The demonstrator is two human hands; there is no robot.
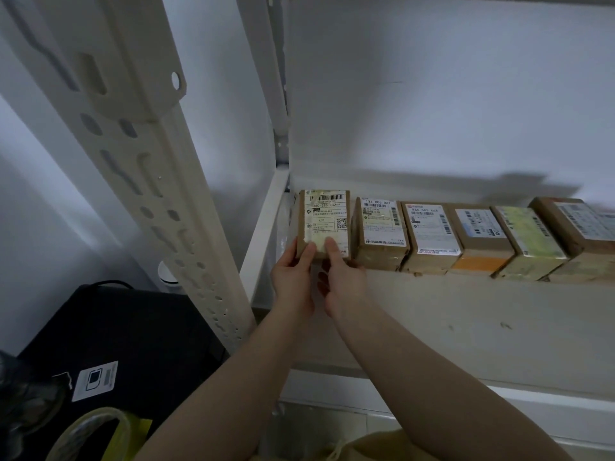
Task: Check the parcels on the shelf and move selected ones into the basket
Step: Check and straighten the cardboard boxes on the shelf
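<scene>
A small brown cardboard parcel [326,221] with a white shipping label stands tilted up at the left end of the white shelf [449,311]. My left hand [293,281] grips its lower left corner, thumb on the front face. My right hand [342,281] holds its lower right part, thumb pressed on the label. To its right lies a row of several labelled parcels [432,237] along the shelf's front edge. A yellow basket handle [96,430] shows at the bottom left.
A perforated white shelf upright [159,181] rises at the left. A black case [133,344] with a white sticker lies on the floor below it. The white wall stands behind the shelf. Beige cloth [382,447] shows at the bottom edge.
</scene>
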